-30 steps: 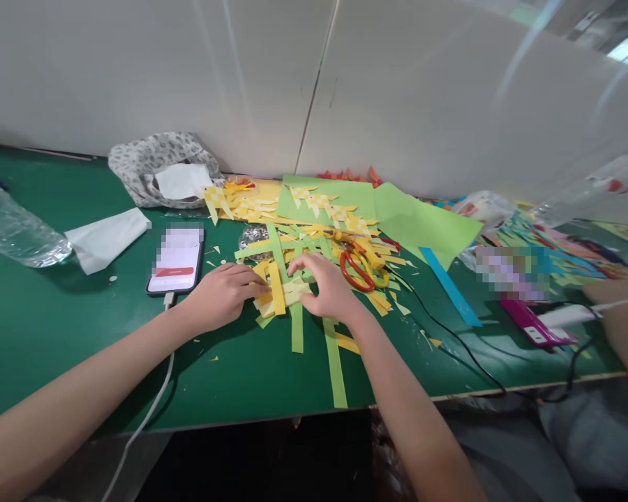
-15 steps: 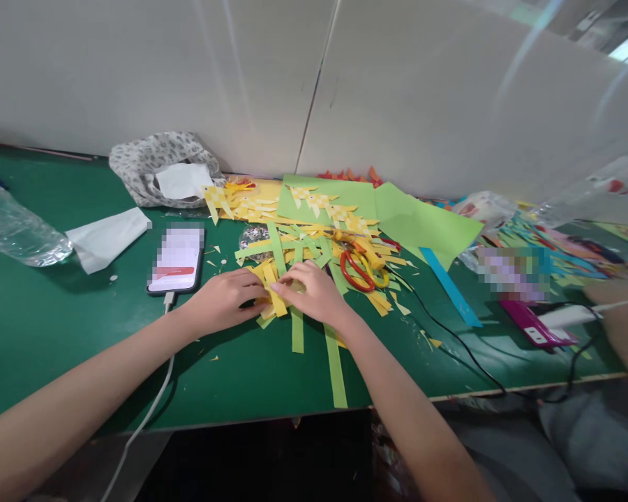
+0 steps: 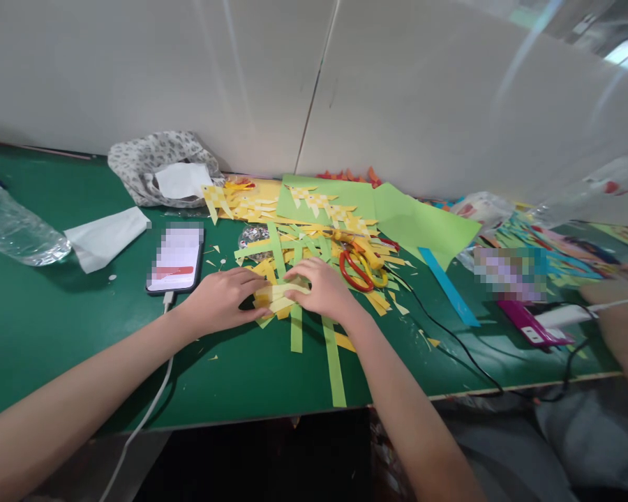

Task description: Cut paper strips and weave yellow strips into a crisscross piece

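Between my two hands lies a small piece of pale yellow paper strips (image 3: 279, 297), set side by side. My left hand (image 3: 222, 300) grips its left end with thumb and fingers. At the other end, my right hand (image 3: 322, 291) pinches the piece, fingers curled over it. Beneath and around them is a heap of yellow and green paper strips (image 3: 296, 331); one long green strip (image 3: 335, 369) reaches towards the table's front edge. Scissors with red and yellow handles (image 3: 356, 272) rest just right of my right hand, their blades hidden. Behind sit yellow checkered woven paper shapes (image 3: 314, 200).
On the green table (image 3: 47, 335) are a phone (image 3: 175, 258) with a white cable, a clear bottle (image 3: 18, 223), white tissue (image 3: 105, 237) and a patterned pouch (image 3: 130, 171). Rightward are green sheets (image 3: 423, 223), a blue strip (image 3: 447, 286), a magenta item (image 3: 528, 324) and another person's arm (image 3: 615, 317).
The yellow piece has turned from upright strips to strips running left to right between my hands. The right hand's fingers have shifted on it; the left has hardly moved.
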`<state>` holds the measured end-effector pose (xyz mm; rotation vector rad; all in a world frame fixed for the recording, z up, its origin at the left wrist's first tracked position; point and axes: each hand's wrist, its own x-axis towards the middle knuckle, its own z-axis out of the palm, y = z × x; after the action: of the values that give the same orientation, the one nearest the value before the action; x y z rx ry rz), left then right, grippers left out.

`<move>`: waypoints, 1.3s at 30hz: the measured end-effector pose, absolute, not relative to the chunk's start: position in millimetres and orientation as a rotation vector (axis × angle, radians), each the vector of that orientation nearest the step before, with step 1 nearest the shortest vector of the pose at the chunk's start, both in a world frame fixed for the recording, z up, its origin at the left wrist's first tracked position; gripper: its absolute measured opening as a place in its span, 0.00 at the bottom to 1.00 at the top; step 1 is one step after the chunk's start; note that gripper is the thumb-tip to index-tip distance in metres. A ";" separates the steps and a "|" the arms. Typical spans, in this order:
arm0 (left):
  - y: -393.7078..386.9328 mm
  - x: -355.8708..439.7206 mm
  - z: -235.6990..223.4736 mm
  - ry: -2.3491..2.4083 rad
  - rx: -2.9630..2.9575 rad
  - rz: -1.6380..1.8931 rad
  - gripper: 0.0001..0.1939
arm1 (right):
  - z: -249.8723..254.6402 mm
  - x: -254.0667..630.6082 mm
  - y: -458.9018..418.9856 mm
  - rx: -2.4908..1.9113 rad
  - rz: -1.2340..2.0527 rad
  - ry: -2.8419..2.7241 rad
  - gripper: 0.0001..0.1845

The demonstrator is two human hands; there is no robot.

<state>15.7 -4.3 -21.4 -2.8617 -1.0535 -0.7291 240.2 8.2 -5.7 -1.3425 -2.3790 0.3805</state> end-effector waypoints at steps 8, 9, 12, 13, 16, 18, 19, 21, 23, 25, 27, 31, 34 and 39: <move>-0.5 12.2 -23.4 -1.063 -2.963 -0.736 0.20 | -7.3 239.8 11.6 -1.215 0.247 -2.518 0.03; 0.0 12.1 -23.5 -1.057 -2.971 -0.743 0.19 | -7.6 239.6 11.7 -1.205 0.233 -2.529 0.04; 0.8 12.5 -22.4 -1.003 -2.976 -0.762 0.19 | -8.6 238.7 11.8 -1.160 0.201 -2.530 0.04; 0.9 12.8 -21.5 -0.974 -2.977 -0.765 0.18 | -9.2 238.1 11.8 -1.145 0.197 -2.526 0.05; 1.0 13.5 -18.9 -0.915 -2.978 -0.765 0.16 | -12.4 234.6 12.1 -1.100 0.187 -2.527 0.07; 1.0 13.6 -18.1 -0.910 -2.985 -0.750 0.15 | -15.1 231.4 12.4 -1.077 0.156 -2.520 0.08; 1.1 13.5 -18.2 -0.911 -2.988 -0.745 0.15 | -16.3 230.0 12.6 -1.077 0.130 -2.506 0.09; 1.3 13.2 -19.2 -0.908 -2.985 -0.746 0.16 | -17.6 228.6 13.1 -1.110 0.080 -2.442 0.08; 1.3 12.8 -20.6 -0.894 -2.967 -0.756 0.16 | -16.8 230.3 13.3 -1.207 0.063 -2.349 0.03; 0.9 12.6 -21.4 -0.881 -2.942 -0.752 0.15 | -14.1 235.0 13.3 -1.337 0.090 -2.256 0.07; 0.1 12.7 -21.0 -0.866 -2.908 -0.738 0.15 | -10.9 240.8 13.2 -1.454 0.138 -2.199 0.13; -1.9 13.2 -18.4 -0.833 -2.825 -0.693 0.16 | -6.8 246.4 12.7 -1.547 0.214 -2.189 0.14; -2.5 13.2 -18.2 -0.822 -2.816 -0.668 0.16 | -5.9 244.5 12.1 -1.499 0.253 -2.264 0.11; -1.8 12.1 -20.3 -0.902 -2.860 -0.646 0.19 | -4.7 243.5 12.1 -1.428 0.291 -2.407 0.12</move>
<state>12.1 -1.8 -20.3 -2.8598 -0.9021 -0.6458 243.5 12.1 -4.7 -1.4284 -2.4068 0.2906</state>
